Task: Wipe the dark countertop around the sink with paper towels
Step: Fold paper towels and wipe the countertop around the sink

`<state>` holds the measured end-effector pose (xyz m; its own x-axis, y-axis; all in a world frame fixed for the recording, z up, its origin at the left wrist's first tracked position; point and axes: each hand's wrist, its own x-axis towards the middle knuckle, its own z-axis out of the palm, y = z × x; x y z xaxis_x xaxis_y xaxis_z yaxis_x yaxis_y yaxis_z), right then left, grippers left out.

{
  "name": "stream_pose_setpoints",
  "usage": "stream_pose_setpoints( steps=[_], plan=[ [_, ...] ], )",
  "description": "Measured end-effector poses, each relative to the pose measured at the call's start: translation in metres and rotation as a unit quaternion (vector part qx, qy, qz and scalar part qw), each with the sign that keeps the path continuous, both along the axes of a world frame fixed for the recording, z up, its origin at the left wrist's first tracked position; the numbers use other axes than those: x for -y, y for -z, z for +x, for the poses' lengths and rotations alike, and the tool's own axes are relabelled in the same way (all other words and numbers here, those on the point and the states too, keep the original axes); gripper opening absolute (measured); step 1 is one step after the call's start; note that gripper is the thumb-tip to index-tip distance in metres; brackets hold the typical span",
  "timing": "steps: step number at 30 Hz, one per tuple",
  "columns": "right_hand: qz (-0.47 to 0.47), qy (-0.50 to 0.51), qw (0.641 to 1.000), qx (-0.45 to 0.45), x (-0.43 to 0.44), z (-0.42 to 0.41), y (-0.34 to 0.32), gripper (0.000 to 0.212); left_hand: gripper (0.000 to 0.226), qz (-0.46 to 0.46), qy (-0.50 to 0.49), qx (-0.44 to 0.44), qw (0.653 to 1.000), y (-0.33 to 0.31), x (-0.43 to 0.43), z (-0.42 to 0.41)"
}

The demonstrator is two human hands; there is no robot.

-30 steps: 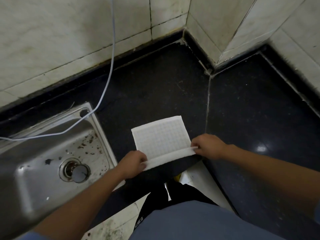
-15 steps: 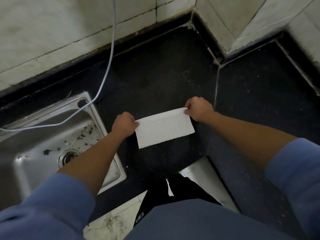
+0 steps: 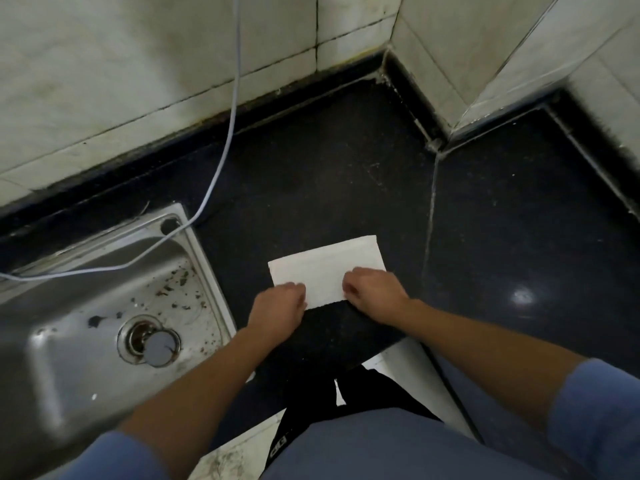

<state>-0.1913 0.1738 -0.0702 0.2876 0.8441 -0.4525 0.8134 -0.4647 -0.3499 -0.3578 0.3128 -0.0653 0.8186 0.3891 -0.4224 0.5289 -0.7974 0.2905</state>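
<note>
Where it lies (folded), paper towel point(image 3: 327, 268) runs left-right.

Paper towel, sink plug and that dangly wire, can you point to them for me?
paper towel point(image 3: 329, 268), head view, middle of the bare white sheet.
sink plug point(image 3: 160, 348), head view, centre of its grey round top.
wire point(image 3: 233, 109), head view, the stretch hanging straight down.

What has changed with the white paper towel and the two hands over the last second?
The white paper towel, spread open a second ago then folded over away from the person, now lies folded on the dark countertop. The left hand and right hand moved from its far corners back to its near edge, closer together, both gripping it. The steel sink and thin pale cable stayed put.
</note>
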Motion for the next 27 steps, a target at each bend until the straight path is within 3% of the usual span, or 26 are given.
stream_pose_setpoints(
  steps=[6, 10, 13, 17, 22, 27],
  plan=[
    [-0.018, 0.073, 0.997, 0.024, 0.043, 0.031, 0.004, 0.019, 0.019, -0.006, -0.042, -0.016, 0.999, 0.015, -0.005, -0.037],
    [-0.047, 0.106, 0.993, 0.037, 0.05, 0.045, -0.004, 0.017, 0.017, 0.005, -0.03, 0.018, 0.999, 0.015, -0.008, -0.042],
    [-0.006, 0.16, 0.986, 0.05, 0.029, 0.043, -0.01, 0.022, 0.014, 0.06, 0.019, 0.069, 0.996, 0.014, -0.012, -0.037],
    [-0.037, 0.259, 0.965, 0.033, -0.005, 0.036, -0.009, 0.046, 0.045, 0.081, 0.059, 0.009, 0.995, 0.01, -0.021, -0.025],
    [-0.068, 0.391, 0.915, -0.074, -0.02, 0.039, -0.009, 0.034, 0.052, 0.083, 0.058, -0.034, 0.994, 0.007, -0.024, -0.022],
    [-0.006, 0.493, 0.822, -0.285, -0.03, 0.039, -0.036, 0.014, 0.048, 0.059, -0.01, 0.008, 0.998, 0.004, -0.028, -0.037]
  ],
)
